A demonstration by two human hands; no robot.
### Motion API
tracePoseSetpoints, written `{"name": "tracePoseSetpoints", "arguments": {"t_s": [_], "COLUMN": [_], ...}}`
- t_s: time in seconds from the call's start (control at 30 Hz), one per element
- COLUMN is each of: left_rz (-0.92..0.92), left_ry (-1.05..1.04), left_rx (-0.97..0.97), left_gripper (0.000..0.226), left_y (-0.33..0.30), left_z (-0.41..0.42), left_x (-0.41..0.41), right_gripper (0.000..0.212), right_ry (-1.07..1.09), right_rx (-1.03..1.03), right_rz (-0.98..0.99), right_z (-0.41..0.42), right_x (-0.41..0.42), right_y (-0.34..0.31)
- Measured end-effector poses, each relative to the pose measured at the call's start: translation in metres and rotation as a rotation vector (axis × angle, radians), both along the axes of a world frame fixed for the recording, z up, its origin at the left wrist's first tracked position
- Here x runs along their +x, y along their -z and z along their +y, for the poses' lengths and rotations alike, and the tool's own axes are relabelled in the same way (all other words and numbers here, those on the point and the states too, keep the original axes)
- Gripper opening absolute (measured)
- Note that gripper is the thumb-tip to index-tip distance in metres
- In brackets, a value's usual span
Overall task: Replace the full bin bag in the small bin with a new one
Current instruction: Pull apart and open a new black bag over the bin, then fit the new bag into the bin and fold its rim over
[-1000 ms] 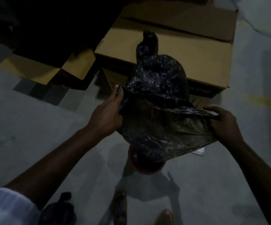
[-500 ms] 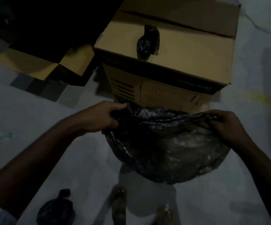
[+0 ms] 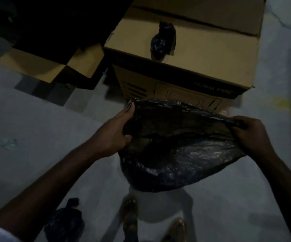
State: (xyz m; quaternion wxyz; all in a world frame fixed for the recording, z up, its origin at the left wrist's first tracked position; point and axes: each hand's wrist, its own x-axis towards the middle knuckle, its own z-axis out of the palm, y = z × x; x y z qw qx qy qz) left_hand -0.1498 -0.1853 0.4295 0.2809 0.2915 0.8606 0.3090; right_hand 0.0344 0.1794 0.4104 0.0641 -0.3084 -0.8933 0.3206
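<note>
Between the hands: new bag (image 3: 179,154), held above the floor in front of the cardboard box (image 3: 193,55).
Left hand (image 3: 113,135): fingers curled on the rim's left edge.
Right hand (image 3: 252,135): pinching the rim's right edge.
Mouth: long axis runs hand to hand, body sagging below.
Bin: hidden, likely under the bag.
Material: thin, crinkled, glossy black plastic.
Tied bag (image 3: 66,222): on the floor, lower left.

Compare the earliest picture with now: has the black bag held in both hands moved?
Yes. The bag has dropped: it covered the roll on the cardboard box earlier and now hangs below the box's top edge.
</note>
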Motion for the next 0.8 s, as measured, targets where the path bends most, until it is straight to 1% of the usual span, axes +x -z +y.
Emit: {"name": "tracePoseSetpoints", "arguments": {"t_s": [0.1, 0.23, 0.33, 0.4, 0.53, 0.63, 0.8], "left_rz": [0.006, -0.076, -0.135, -0.136, -0.153, -0.19, -0.301], "left_ry": [-0.007, -0.023, -0.016, -0.001, -0.013, 0.001, 0.114], "left_rx": [0.005, -0.002, -0.011, -0.023, -0.058, -0.118, -0.263], "left_gripper": [0.103, 0.099, 0.1, 0.099, 0.097, 0.097, 0.097], "left_y": [0.017, 0.037, 0.05, 0.058, 0.073, 0.089, 0.12], "left_z": [-0.003, -0.001, 0.006, 0.015, 0.031, 0.037, 0.04], "left_x": [0.02, 0.034, 0.042, 0.047, 0.055, 0.06, 0.07], "right_gripper": [0.018, 0.023, 0.02, 0.018, 0.022, 0.021, 0.022], "right_ry": [0.022, 0.041, 0.067, 0.091, 0.128, 0.106, 0.077], "right_rx": [-0.008, -0.032, -0.045, -0.055, -0.074, -0.081, -0.12], "right_rz": [-0.024, -0.071, -0.081, -0.086, -0.117, -0.158, -0.222], "right_z": [-0.007, -0.006, -0.002, -0.001, 0.002, 0.001, -0.005], "right_x": [0.017, 0.033, 0.039, 0.042, 0.051, 0.06, 0.079], "right_y": [0.009, 0.03, 0.042, 0.05, 0.068, 0.086, 0.119]}}
